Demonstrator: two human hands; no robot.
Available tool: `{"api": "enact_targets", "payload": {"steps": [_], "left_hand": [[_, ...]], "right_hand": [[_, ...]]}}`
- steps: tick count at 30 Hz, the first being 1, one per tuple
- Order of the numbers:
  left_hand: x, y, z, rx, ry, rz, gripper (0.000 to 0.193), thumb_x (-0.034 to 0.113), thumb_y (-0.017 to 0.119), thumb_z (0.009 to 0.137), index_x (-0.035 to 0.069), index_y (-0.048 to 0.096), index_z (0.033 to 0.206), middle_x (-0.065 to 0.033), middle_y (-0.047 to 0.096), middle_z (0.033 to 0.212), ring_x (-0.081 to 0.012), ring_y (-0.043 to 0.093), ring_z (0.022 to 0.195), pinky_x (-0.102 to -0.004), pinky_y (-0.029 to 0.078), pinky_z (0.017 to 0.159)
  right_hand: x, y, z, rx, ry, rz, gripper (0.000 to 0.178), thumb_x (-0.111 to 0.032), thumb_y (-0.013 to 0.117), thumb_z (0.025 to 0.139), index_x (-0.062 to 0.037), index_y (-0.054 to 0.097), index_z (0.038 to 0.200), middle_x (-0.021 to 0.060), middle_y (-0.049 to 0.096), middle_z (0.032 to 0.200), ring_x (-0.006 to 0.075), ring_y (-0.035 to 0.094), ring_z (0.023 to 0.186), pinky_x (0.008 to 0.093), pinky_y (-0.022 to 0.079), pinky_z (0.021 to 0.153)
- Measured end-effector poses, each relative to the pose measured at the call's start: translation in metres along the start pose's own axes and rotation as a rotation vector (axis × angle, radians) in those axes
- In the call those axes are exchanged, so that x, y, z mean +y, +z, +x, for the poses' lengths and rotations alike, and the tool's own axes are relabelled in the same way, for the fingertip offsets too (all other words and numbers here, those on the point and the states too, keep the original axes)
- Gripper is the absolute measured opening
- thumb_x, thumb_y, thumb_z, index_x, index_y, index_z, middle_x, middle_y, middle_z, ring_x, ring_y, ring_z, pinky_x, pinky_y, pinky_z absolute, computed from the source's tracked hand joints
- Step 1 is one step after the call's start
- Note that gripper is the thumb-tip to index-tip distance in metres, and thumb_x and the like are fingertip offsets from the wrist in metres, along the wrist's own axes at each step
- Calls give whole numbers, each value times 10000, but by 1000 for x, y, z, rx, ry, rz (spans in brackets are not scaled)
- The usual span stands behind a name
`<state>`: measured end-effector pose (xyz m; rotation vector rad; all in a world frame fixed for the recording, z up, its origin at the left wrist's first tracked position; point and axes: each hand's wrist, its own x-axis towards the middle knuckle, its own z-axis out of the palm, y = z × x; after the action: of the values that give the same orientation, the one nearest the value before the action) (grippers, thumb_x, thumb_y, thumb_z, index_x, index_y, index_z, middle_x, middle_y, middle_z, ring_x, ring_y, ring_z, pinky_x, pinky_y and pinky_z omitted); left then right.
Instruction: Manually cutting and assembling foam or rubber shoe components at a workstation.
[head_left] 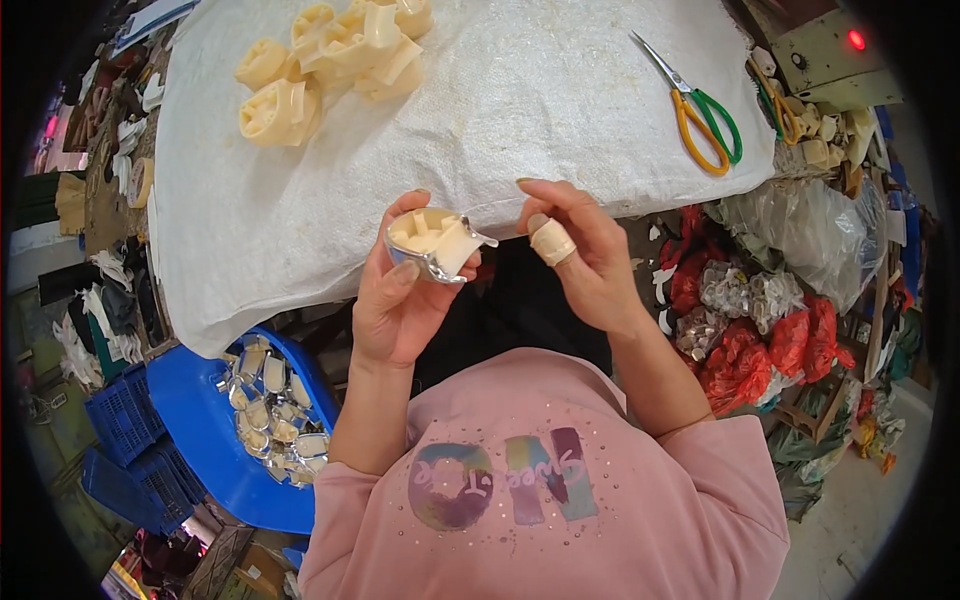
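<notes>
My left hand (402,300) is closed round a cream moulded plastic piece (424,234), hollow with inner ribs and a shiny silver trim along its side. One silver tip of the trim sticks out toward my right hand (585,255). That hand is held a short way to the right, apart from the piece, with its fingers spread and nothing visible in them. Beige tape (552,242) is wrapped round its thumb. Both hands are just off the near edge of the white-covered table (520,110).
Several cream moulded pieces (345,45) are heaped at the table's far left. Scissors (700,115) with yellow and green handles lie at the right. A blue tub (190,420) of silver-trimmed cream pieces stands lower left; red bags (745,365) and clear bags (800,235) lie right.
</notes>
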<state>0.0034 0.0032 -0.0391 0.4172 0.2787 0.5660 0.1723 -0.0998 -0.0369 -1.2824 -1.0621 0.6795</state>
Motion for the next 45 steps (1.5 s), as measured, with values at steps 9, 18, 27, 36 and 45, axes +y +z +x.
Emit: {"api": "enact_targets", "payload": {"steps": [9,18,27,36,45], "left_hand": [[0,-5,-1,-43,32,212,809,214,796,731,35,329,1367,-229,516,1183,-288,577,1033,-383,483,881],[2,5,7,-59,47,636,692,144,791,737,29,395,1293,-164,524,1279,-200,528,1156,-325,441,963],[-1,19,39,-123,457,1655,604,83,798,635,97,541,1182,-105,531,1243,-253,499,1101,-367,391,947],[-10,13,51,-6,400,1967,560,-28,723,583,52,600,1124,-107,540,1142,-283,506,1080,-358,412,940],[-10,12,52,63,328,1918,557,-13,709,587,31,593,1130,-97,552,1110,-238,528,1069,-326,422,945]], "right_hand": [[17,-94,13,352,-71,-507,248,4,542,831,-20,595,1072,50,595,897,137,560,834,258,443,809],[35,-198,42,178,83,-1512,409,-44,497,817,-53,546,1223,192,611,1040,342,546,1006,428,450,868],[21,-167,30,325,-155,-1149,677,-44,650,718,-170,449,1352,151,495,1046,292,548,966,366,466,799],[-18,-89,-54,-166,434,-321,477,-188,630,806,-56,516,1250,30,547,743,104,541,656,244,438,603],[0,-67,-55,-310,684,200,346,-206,537,888,-75,519,1207,11,488,708,74,498,482,220,391,445]]}}
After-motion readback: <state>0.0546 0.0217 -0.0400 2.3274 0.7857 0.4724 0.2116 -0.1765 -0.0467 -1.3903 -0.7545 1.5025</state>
